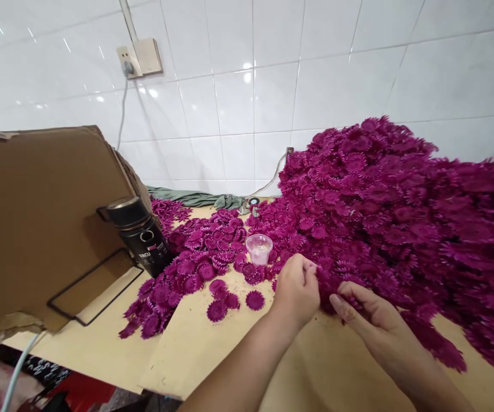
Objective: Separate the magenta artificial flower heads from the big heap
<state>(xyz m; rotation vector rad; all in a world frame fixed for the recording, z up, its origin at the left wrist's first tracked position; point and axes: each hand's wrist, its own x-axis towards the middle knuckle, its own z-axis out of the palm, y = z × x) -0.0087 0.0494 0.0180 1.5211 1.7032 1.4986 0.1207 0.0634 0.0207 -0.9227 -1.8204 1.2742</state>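
My left hand (299,290) is closed, thumb and fingers pinched together on a magenta artificial flower (328,286) whose petals show between my hands. My right hand (373,320) pinches at the other side of the same magenta petals, thumb against the fingers. The flower's edges blend into the pile behind, so its full outline cannot be made out. A large heap of magenta flowers (379,194) rises behind and to the right of both hands. Left of my left hand, a single flower (255,300) lies flat on the table, and a clear plastic cup (259,248) stands among flowers.
On the left stands a cardboard box (40,212), with a black vacuum flask (141,240) and a black wire frame (96,286) in front. A lower pile of flowers (204,243) spreads over the wooden table (195,349). Green cloth (186,197) lies along the tiled wall.
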